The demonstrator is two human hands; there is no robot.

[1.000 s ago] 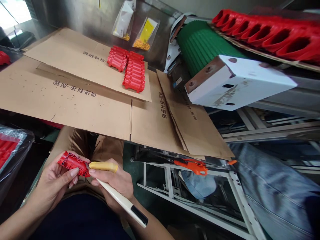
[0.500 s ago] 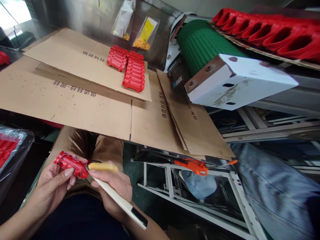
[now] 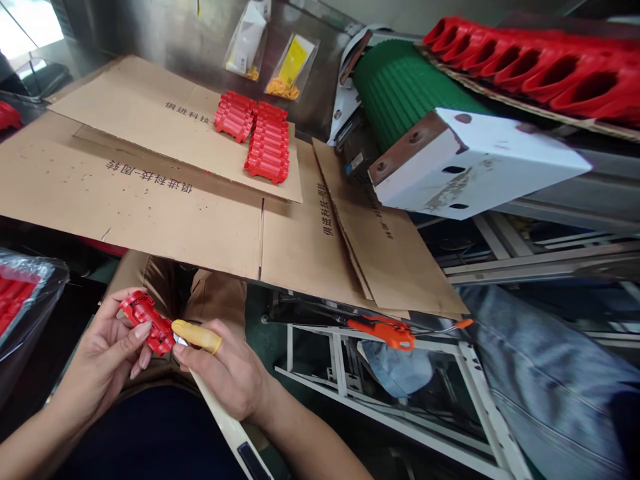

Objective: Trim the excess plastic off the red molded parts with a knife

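Note:
My left hand (image 3: pixel 103 350) is closed round a red plastic part (image 3: pixel 148 321), a ribbed, half-open cylinder, held tilted above my lap. In my right hand (image 3: pixel 230 373) is a knife (image 3: pixel 223 417) with a long cream handle and a dark patch near its lower end. The short metal tip meets the right end of the red part, partly hidden by my fingers. A yellow finger cot (image 3: pixel 197 335) covers my right index finger. Similar red parts (image 3: pixel 269 143) lie in two rows on the cardboard (image 3: pixel 175 150) in front of me.
Small plastic bags (image 3: pixel 291 67) lie behind the cardboard. On the right stands a green conveyor belt (image 3: pixel 410 87) with a white end bracket (image 3: pixel 475 167) and a tray of red parts (image 3: pixel 540 67). An orange air gun (image 3: pixel 385 332) hangs below the table edge. Another person's denim-clad leg (image 3: pixel 545 380) is near.
The red part has turned, its right end dipping and its open side shifting. My right hand has rotated, swinging the knife's handle lower and to the left.

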